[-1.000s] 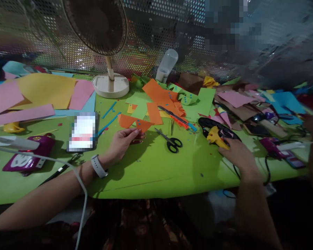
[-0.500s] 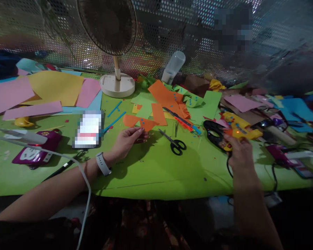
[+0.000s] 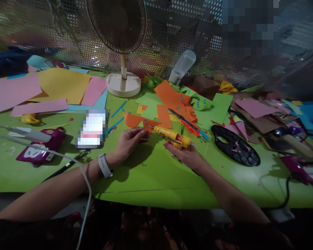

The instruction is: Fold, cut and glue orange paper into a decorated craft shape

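Observation:
My left hand [image 3: 130,141], a watch on its wrist, pinches the lower edge of a strip of orange paper [image 3: 131,119] with blue dots. My right hand [image 3: 184,154] is wrapped round a yellow glue gun [image 3: 169,134] with a small orange light on its body. The gun's nozzle points left and lies close to my left fingertips and the orange paper; I cannot tell whether it touches. Behind them lie a flat orange sheet [image 3: 164,116] and a craft knife [image 3: 184,119]. The black scissors are hidden by my right hand and the gun.
A black palette [image 3: 234,146] lies to the right with paper scraps in it. A phone [image 3: 92,128], a purple power bank [image 3: 41,146] and a white cable [image 3: 75,161] are on the left. A fan [image 3: 122,85] and a clear bottle [image 3: 182,66] stand at the back.
My right hand has lifted the glue gun off the black palette and brought it left to the orange paper. My left hand keeps its pinch. The view has turned slightly.

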The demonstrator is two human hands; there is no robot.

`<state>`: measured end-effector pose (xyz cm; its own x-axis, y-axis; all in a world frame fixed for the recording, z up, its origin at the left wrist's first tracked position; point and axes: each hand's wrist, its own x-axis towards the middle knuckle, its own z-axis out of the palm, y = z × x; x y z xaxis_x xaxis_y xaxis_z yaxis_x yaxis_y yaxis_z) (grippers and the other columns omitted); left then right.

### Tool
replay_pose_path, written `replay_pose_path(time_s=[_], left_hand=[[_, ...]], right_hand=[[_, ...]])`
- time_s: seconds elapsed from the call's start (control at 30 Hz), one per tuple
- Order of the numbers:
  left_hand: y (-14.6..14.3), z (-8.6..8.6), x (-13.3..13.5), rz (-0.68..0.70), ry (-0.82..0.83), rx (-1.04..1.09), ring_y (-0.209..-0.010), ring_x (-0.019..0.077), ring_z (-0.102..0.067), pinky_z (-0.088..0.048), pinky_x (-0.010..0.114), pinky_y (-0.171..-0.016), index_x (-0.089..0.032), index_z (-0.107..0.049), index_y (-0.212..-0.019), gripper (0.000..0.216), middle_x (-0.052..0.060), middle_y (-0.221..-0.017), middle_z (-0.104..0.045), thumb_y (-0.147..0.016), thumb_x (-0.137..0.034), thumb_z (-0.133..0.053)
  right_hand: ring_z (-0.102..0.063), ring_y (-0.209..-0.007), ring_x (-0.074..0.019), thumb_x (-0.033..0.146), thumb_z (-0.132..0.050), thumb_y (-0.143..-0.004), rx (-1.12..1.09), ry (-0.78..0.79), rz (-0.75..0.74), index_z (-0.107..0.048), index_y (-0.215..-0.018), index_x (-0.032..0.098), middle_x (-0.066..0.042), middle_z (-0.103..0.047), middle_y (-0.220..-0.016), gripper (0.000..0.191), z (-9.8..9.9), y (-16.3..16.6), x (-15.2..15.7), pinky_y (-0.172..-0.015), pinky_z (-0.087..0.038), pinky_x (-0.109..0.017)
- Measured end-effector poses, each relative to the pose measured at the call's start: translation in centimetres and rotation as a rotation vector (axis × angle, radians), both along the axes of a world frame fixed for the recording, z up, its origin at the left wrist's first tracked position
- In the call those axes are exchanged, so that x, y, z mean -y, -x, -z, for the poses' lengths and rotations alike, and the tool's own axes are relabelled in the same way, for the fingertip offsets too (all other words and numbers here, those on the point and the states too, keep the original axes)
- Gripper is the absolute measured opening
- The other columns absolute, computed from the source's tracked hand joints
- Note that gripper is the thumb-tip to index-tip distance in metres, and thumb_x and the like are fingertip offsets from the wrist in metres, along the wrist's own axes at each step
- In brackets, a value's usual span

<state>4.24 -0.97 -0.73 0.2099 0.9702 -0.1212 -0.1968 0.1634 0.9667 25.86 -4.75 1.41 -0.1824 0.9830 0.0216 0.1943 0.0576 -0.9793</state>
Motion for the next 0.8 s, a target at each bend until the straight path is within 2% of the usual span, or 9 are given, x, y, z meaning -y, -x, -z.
replay_pose_path(time_s=[0.17, 0.4, 0.67, 0.8], left_hand=[[-0.04, 0.47, -0.19, 0.001, 0.017, -0.02, -0.083, 0.0181, -0.073, -0.059, 0.036, -0.082, -0.02, -0.073, -0.096, 0.025, 0.006, -0.094, -0.077, -0.08, -0.04, -0.071], [0.01, 0.52, -0.17, 0.015, -0.006, -0.024, -0.081, 0.0173, -0.073, -0.06, 0.035, -0.08, -0.021, -0.073, -0.097, 0.022, 0.006, -0.095, -0.077, -0.083, -0.036, -0.068], [-0.04, 0.42, -0.02, 0.016, -0.016, -0.017, -0.083, 0.0195, -0.073, -0.059, 0.037, -0.082, -0.017, -0.073, -0.099, 0.03, 0.007, -0.093, -0.077, -0.08, -0.041, -0.071], [-0.05, 0.7, -0.13, 0.013, -0.023, 0.011, -0.08, 0.0183, -0.073, -0.06, 0.036, -0.08, -0.018, -0.074, -0.097, 0.026, 0.007, -0.092, -0.077, -0.08, -0.038, -0.071]], right_hand=[[-0.068, -0.075, -0.0181, 0.048, -0.076, -0.074, 0.006, 0.029, 0.009, -0.069, -0.097, 0.021, -0.005, -0.072, -0.089, 0.036, 0.18, -0.03, 0.33, -0.063, -0.061, -0.031], [-0.062, -0.064, -0.0147, 0.041, -0.074, -0.076, 0.027, 0.061, 0.019, -0.068, -0.098, 0.019, -0.003, -0.068, -0.078, 0.031, 0.05, 0.02, 0.42, -0.054, -0.057, -0.028], [-0.058, -0.061, -0.013, 0.047, -0.074, -0.075, 0.066, 0.093, 0.05, -0.069, -0.102, 0.017, -0.004, -0.066, -0.077, 0.041, -0.09, 0.12, 0.58, -0.045, -0.047, -0.023], [-0.056, -0.059, -0.0125, 0.048, -0.075, -0.074, 0.075, 0.087, 0.053, -0.07, -0.103, 0.017, -0.004, -0.066, -0.077, 0.043, -0.12, 0.1, 0.5, -0.044, -0.046, -0.023]])
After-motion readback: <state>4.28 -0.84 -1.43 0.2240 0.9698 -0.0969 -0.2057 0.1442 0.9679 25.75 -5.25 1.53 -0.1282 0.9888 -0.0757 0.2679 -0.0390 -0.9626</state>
